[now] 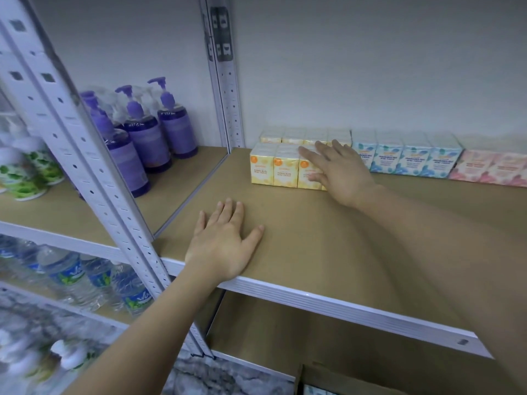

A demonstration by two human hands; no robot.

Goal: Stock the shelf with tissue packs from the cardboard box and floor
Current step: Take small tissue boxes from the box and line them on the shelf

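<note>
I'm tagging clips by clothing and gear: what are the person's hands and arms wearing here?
Nothing visible. The left hand and right hand are bare, with no gloves, rings, watch or bracelets. Both forearms are uncovered as far as the frame shows; no sleeve enters the view.

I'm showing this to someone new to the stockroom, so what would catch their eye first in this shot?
Most likely the right hand, stretched out with straight fingers on the front yellow tissue packs at the back of the shelf. Then the colour run along the wall: yellow, then blue tissue packs, then pink tissue packs. The left hand lies flat near the shelf's front edge, and purple pump bottles stand in the neighbouring bay to the left.
</note>
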